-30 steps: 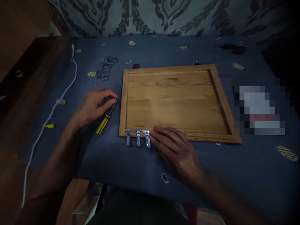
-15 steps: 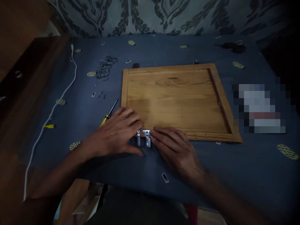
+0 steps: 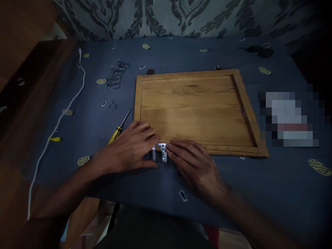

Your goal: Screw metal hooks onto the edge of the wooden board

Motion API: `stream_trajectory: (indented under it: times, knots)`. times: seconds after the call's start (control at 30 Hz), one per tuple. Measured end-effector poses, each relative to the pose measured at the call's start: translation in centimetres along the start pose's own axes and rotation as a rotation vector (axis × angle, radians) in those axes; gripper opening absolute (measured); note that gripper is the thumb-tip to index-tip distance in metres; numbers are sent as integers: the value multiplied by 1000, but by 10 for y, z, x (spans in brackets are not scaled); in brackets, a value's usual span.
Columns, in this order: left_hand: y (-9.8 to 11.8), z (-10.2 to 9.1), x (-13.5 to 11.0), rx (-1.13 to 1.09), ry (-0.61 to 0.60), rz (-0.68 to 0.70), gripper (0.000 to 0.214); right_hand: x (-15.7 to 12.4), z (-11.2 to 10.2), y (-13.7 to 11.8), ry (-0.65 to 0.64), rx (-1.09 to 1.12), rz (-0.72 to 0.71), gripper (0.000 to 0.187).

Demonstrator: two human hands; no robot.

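A wooden panel with a raised frame (image 3: 186,103) lies flat on the blue cloth. On its near edge sits a shiny metal bracket (image 3: 163,148) with two prongs pointing toward me and a cross-head screw at its left end. My left hand (image 3: 132,148) rests over the panel's near left corner, its index fingertip pressing the bracket's left end and its thumb stretched along below the edge. From the right, my right hand (image 3: 195,164) has its fingers together, their tips against the bracket's right side. A yellow-handled screwdriver (image 3: 118,129) lies just behind my left hand.
Several metal brackets (image 3: 115,76) are grouped at the back left, with loose screws (image 3: 112,104) nearer me. A white cable (image 3: 68,103) runs down the left side. Dark scissors-like handles (image 3: 261,51) lie at the back right. A pixelated item (image 3: 290,117) lies right of the panel.
My left hand's fingers have shifted slightly right, covering more of the bracket's left end and one of its screws. My right hand stays almost still.
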State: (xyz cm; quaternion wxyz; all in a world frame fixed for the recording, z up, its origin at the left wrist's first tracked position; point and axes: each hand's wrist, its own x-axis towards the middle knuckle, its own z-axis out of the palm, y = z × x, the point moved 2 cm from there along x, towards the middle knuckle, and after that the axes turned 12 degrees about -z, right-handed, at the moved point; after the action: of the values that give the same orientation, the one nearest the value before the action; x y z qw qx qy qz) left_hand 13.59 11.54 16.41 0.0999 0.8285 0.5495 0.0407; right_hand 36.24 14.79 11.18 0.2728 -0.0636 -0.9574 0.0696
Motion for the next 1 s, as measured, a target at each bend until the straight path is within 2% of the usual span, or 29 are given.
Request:
stream_trajectory:
  times: [0.1, 0.27, 0.47, 0.67, 0.83, 1.0]
  knots:
    - [0, 1, 0, -11, -1, -2, 43, 0, -1, 0, -9, 2, -3, 38]
    - [0, 2, 0, -40, -14, -2, 40, 1, -1, 0, -4, -22, -6, 31]
    - [1, -1, 0, -53, -10, 0, 38, 0, 0, 0, -8, 7, -5, 37]
    - [1, -1, 1, -47, -26, -15, 44, 1, 0, 1, -13, -24, -13, 31]
    - [-7, -15, -5, -92, -40, -63, 55, 1, 1, 0, 23, -19, -18, 27]
    - [-25, -33, -13, -143, 87, -198, 41, -1, 2, 0, 20, -4, -6, 32]
